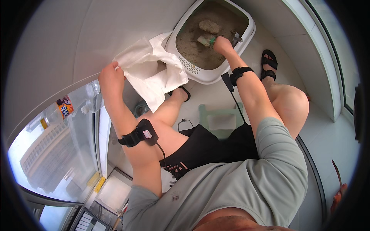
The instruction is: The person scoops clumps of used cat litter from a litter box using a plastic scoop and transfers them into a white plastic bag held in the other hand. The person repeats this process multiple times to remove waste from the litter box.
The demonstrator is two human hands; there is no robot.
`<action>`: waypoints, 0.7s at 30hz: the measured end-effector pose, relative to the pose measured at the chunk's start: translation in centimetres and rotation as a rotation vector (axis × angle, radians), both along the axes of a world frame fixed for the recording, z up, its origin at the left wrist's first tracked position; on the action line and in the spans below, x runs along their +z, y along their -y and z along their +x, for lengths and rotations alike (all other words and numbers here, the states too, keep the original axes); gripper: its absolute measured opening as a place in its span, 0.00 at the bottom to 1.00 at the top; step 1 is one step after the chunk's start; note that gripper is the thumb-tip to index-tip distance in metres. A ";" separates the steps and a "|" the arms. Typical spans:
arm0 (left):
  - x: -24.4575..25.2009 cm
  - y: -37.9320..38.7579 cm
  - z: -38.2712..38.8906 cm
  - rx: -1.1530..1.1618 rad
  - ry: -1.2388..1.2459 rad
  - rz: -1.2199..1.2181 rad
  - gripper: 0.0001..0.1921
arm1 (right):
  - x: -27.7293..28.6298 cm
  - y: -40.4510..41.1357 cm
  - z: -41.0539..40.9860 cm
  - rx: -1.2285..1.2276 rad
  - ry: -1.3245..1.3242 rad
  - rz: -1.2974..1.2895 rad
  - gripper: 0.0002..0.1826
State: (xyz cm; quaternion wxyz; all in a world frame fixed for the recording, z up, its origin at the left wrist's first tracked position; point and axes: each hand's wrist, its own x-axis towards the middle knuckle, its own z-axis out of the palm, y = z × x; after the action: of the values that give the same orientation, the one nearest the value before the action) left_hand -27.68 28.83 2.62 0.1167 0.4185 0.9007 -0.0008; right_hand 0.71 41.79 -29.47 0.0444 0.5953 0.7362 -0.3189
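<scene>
My left hand (111, 76) pinches the edge of a white bag (138, 57), which hangs with its mouth spread beside a white litter box (176, 49). Over the box, my right hand (223, 45) is closed around a green-handled tool (212, 40). The tool's pale, flat end (204, 41) rests on or just above the brown-grey litter (196, 55); which of the two I cannot tell. A large, rounded litter clump (209, 26) lies just beyond it. Most of the handle is hidden in my fist. The bag's inside shows only in part.
A grey handle-like piece (237, 38) sits at the box's right rim. Between my legs stands a green plastic stool (221, 115). Clear plastic bottles (66, 106) line the window side at left, and a glass-like vessel (141, 109) is on the floor under the bag.
</scene>
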 end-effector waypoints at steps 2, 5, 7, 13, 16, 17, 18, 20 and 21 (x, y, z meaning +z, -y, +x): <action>-0.2 0.3 -0.5 -0.019 -0.009 0.017 0.15 | 4.3 0.9 -0.9 0.086 0.107 -0.048 0.09; -0.9 0.8 -1.1 -0.044 -0.031 0.023 0.15 | 4.2 1.6 -0.7 0.201 0.166 -0.053 0.13; -1.0 0.3 -1.0 -0.025 -0.022 0.032 0.15 | 2.5 1.8 -0.2 0.200 0.164 -0.046 0.13; -0.5 0.3 -0.3 0.037 -0.013 0.004 0.15 | 0.5 0.9 0.3 0.205 0.142 -0.127 0.12; -0.3 0.2 -0.7 0.036 0.010 0.004 0.15 | 0.2 0.5 0.0 0.217 0.140 -0.176 0.12; -0.4 0.4 -0.6 0.044 0.011 0.009 0.15 | 0.0 1.1 -0.1 0.198 0.129 -0.171 0.12; -0.5 0.3 -0.6 0.051 0.011 0.018 0.15 | -0.4 1.7 -0.2 0.179 0.118 -0.162 0.12; -0.5 0.2 -1.1 0.038 0.006 -0.016 0.16 | -1.0 1.8 -0.5 0.156 0.095 -0.173 0.12; -0.5 0.3 -1.2 0.032 0.003 -0.040 0.17 | -1.4 1.8 -0.8 0.152 0.083 -0.199 0.13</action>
State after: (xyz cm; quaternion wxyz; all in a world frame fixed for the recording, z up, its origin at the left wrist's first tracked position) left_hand -28.87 28.49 2.12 0.1263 0.4017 0.9069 -0.0163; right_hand -0.11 39.94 -30.84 0.1578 0.5430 0.7416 -0.3608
